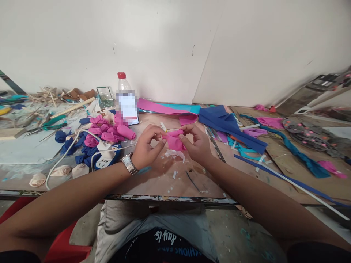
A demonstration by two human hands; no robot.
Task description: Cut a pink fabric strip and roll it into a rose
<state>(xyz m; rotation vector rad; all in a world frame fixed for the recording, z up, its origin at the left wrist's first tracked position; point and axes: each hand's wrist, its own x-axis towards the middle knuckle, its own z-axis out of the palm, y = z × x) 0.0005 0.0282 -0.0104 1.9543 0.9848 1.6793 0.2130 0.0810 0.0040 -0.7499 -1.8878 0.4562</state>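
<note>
Between both hands, just above the table (153, 182), is a piece of pink crepe-like paper or fabric (176, 141). My left hand (149, 146) pinches its left edge with thumb and fingertips; a metal watch sits on that wrist. On the other side, my right hand (196, 142) grips the top right of the piece between thumb and fingers. The pink material is folded along its top and hangs down a little. Beneath it lies a pale, crumpled translucent scrap (175, 155). A thin stick-like bit shows just behind the fingertips, too small to make out.
Left lie pink rolled flowers (105, 129), blue ones (82, 146), a power strip (105, 159) with a white cord, and green-handled pliers (55, 123). A phone (128, 107) leans on a red-capped bottle (121, 75). Blue strips (230, 126) and a white rod (301, 190) lie right.
</note>
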